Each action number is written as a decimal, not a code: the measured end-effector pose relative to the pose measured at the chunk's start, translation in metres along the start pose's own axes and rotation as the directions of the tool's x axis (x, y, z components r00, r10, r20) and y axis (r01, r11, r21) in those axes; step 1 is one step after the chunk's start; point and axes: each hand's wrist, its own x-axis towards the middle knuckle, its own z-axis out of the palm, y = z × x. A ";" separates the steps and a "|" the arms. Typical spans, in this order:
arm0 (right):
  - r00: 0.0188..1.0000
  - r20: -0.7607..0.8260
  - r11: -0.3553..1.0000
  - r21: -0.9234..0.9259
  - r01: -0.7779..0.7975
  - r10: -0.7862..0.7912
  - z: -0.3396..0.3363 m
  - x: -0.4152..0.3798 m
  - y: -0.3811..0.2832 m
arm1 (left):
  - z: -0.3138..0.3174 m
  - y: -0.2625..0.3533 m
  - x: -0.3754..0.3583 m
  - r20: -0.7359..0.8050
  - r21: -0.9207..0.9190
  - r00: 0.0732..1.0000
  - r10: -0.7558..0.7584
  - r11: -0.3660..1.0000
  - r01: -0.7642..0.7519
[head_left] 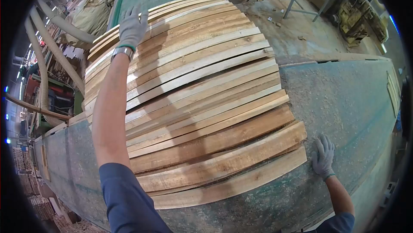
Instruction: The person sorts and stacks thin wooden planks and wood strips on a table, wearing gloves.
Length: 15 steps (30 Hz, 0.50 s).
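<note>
Gloved hands brace a fanned stack of curved wooden slats

Left hand [132, 27], fingers spread flat, presses the pale curved wooden slats [193, 99] at 11 o'clock; right hand [323, 155] rests open on the dusty green bench [344, 104] at 4 o'clock. Loosely overlapped, the slats could slide sideways. Grey dust hoses [47, 56] crowd 9 o'clock.

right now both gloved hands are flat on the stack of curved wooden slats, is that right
Not quite. Only the left hand lies on the stack of curved wooden slats, at its far edge. The right hand rests flat on the dusty green table beside the near slats' ends. The head view shows it. Both hands are gloved, as you say.
</note>
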 end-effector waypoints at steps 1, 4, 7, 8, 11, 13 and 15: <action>1.000 -0.013 1.000 0.000 0.016 -0.016 0.001 -0.001 0.001 | 0.008 0.001 0.005 0.009 0.056 1.000 -0.008 0.998 0.008; 1.000 -0.001 1.000 0.000 0.031 -0.031 0.004 -0.002 0.004 | 0.029 0.000 0.014 0.052 0.235 0.998 -0.042 0.972 0.029; 0.999 0.021 1.000 -0.003 0.028 -0.028 0.004 -0.003 0.005 | 0.039 0.002 0.017 0.200 0.313 0.970 -0.136 0.947 0.068; 0.999 0.015 0.999 -0.014 0.035 -0.034 0.006 -0.004 0.007 | 0.036 0.005 0.018 0.298 0.268 0.934 -0.197 0.956 0.116; 1.000 0.017 1.000 -0.017 0.017 -0.016 0.004 0.000 0.004 | 0.060 -0.024 0.020 0.432 0.208 0.888 -0.156 0.976 0.071; 1.000 0.007 1.000 -0.025 0.009 -0.009 0.010 0.001 0.005 | 0.053 -0.030 0.031 0.564 0.162 0.814 -0.141 0.985 0.058; 1.000 0.022 1.000 -0.017 -0.006 0.007 0.004 0.000 0.002 | 0.054 -0.061 0.036 0.574 0.032 0.770 0.279 0.932 -0.362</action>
